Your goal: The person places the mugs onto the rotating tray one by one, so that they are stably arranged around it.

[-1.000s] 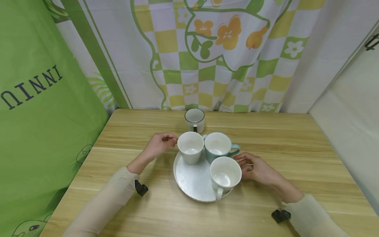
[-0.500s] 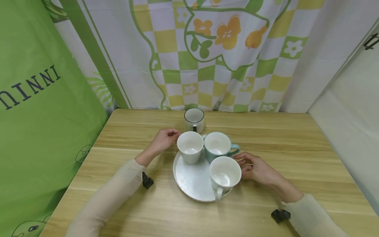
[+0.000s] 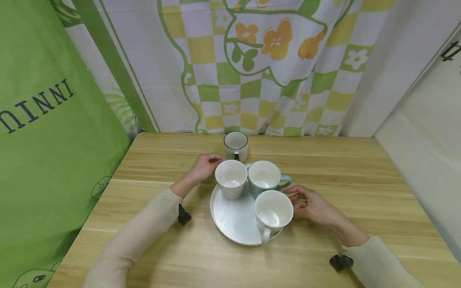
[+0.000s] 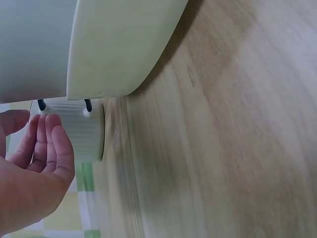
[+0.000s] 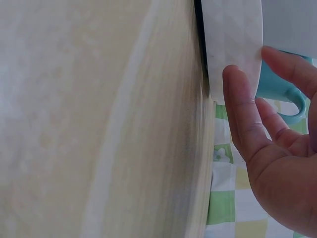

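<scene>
A round white tray [image 3: 234,222] bears a plain white mug [image 3: 232,186] at the left, a teal mug [image 3: 257,186] behind and another white mug [image 3: 268,230] at the front right. Beyond it stands a white mug with a black rim [image 3: 242,153], its handle facing the tray. My left hand [image 3: 206,166] is behind the plain mug, its fingers loosely bent and holding nothing; in the left wrist view they overlap the black-rimmed mug [image 4: 81,129]. With fingers spread and relaxed, my right hand [image 3: 311,206] stays beside the front-right mug; in its wrist view the fingertips overlap the tray's side [image 5: 233,44].
The wooden table [image 3: 342,168] carries the tray near its middle. A checked curtain [image 3: 248,96] hangs along the back edge, a green cloth [image 3: 47,160] at the left and a pale panel [image 3: 428,136] at the right.
My left hand has moved right and slightly away from me, from beside the plain white mug to near the black-rimmed mug. My right hand and the mugs have stayed put.
</scene>
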Motion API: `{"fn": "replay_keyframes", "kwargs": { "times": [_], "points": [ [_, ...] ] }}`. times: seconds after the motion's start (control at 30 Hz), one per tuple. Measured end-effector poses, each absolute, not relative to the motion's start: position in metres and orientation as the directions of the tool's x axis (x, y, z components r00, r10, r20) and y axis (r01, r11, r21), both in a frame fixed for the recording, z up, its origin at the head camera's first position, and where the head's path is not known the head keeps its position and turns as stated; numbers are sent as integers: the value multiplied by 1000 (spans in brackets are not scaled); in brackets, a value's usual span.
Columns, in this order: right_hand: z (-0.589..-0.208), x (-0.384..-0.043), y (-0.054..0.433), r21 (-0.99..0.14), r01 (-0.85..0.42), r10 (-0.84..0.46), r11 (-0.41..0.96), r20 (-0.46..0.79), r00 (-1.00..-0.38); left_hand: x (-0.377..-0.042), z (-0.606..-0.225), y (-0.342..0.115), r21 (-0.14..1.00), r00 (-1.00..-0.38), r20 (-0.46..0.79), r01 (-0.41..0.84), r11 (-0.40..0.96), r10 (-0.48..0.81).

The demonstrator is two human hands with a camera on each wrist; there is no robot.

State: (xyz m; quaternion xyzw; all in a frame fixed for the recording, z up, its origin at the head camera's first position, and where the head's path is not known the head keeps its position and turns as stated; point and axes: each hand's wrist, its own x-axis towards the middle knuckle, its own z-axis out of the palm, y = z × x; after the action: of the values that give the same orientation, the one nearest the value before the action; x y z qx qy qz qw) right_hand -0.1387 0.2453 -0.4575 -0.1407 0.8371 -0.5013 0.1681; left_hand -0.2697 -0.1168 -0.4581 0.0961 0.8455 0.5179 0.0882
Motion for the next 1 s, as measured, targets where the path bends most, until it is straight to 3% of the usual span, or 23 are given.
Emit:
{"fn": "replay_keyframes", "kwargs": {
  "times": [1.0],
  "points": [
    [-458,-138,246,-897,-46,-410,440,-155,-899,-292,-460,-99,899,-932,-150,11,438,331]
  ]
}}
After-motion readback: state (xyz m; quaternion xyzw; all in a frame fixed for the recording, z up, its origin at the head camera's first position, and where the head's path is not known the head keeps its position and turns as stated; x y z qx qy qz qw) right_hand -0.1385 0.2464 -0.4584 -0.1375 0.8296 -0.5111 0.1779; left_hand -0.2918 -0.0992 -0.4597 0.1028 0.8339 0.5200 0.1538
